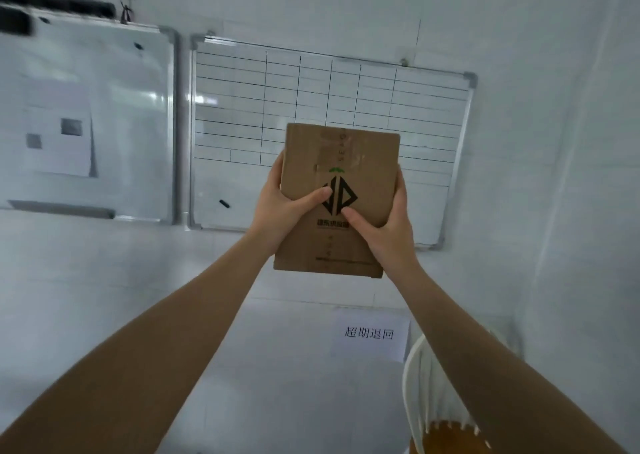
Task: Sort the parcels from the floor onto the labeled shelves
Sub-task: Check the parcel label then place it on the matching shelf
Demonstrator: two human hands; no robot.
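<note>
A brown cardboard parcel (346,162) with a black diamond logo and clear tape is held up at arm's length in front of a white wall. My left hand (282,207) grips its left edge, thumb on the printed face. My right hand (384,225) grips its right edge, thumb pressed below the logo. Both arms are stretched forward. No shelf and no floor parcels are in view.
A whiteboard with a ruled grid (426,107) hangs behind the parcel, and a second whiteboard (138,114) with a taped paper hangs at left. A paper label with Chinese text (370,334) is stuck on the wall low down. A white slatted basket (433,391) stands at bottom right.
</note>
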